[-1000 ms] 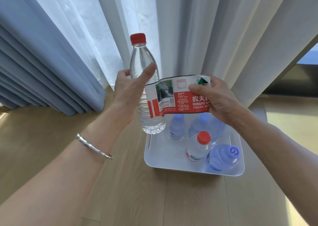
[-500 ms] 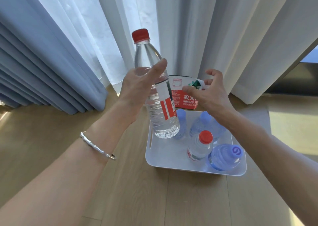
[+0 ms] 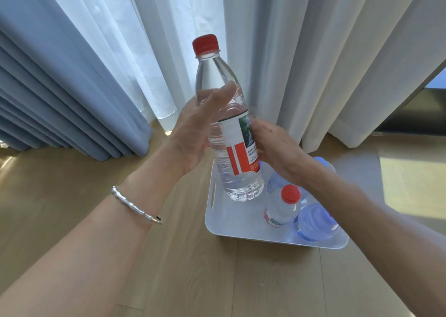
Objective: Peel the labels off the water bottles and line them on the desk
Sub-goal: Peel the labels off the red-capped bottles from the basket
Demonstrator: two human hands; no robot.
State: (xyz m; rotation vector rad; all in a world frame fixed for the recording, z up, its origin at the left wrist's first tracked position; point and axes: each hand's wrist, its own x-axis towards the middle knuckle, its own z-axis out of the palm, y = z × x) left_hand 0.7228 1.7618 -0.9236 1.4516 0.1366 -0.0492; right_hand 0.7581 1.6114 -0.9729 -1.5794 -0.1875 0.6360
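Blue curtain (image 3: 60, 87) at far left, in heavy folds down to wood floor (image 3: 72, 184). White curtain (image 3: 301, 63) from centre to right.

Bracelet (image 3: 135, 205), silver, on left wrist.

Left hand (image 3: 193, 135) wrapped round bottle (image 3: 219, 94) at mid-height: thumb laid across front, fingers (image 3: 193, 104) curled round the back, mostly hidden. Firm hold.

Bottle clear, full, red cap (image 3: 205, 44) on. Held in the air, top tilted slightly left, base above left end of tray (image 3: 231, 222), not touching it.

Label (image 3: 239, 145) on lower half of bottle, white and red with a green picture. Left edge ends partway across front; bare plastic beside it.

Right hand (image 3: 277, 147) against bottle's right side, thumb and fingertips pinching label at its right edge. Remaining fingers curled behind; cannot tell how far.

Tray white, on floor, slot handle at left end. Inside, right half: small bottle (image 3: 281, 208) with red cap and label, upright. Blue bottle (image 3: 313, 222) touching its right side. Another blue one (image 3: 277, 179) behind, partly hidden by right wrist.
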